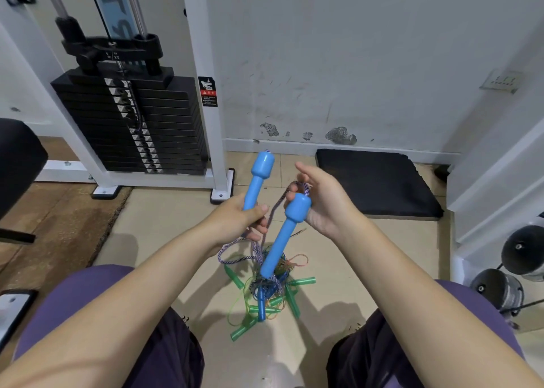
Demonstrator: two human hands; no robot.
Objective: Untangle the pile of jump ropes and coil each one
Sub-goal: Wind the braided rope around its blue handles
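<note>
Blue handle (259, 181) upright, gripped by left hand (235, 219) | second handle (282, 234) slanting down-left toward floor pile (265, 296), right hand (321, 202) fingers pinching braided rope (303, 187) at its cap.

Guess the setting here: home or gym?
Most likely a gym, perhaps a small or home one. A black weight stack stands in a white machine frame by the wall, round weights lie at the right, and a black mat lies on the floor.
</note>
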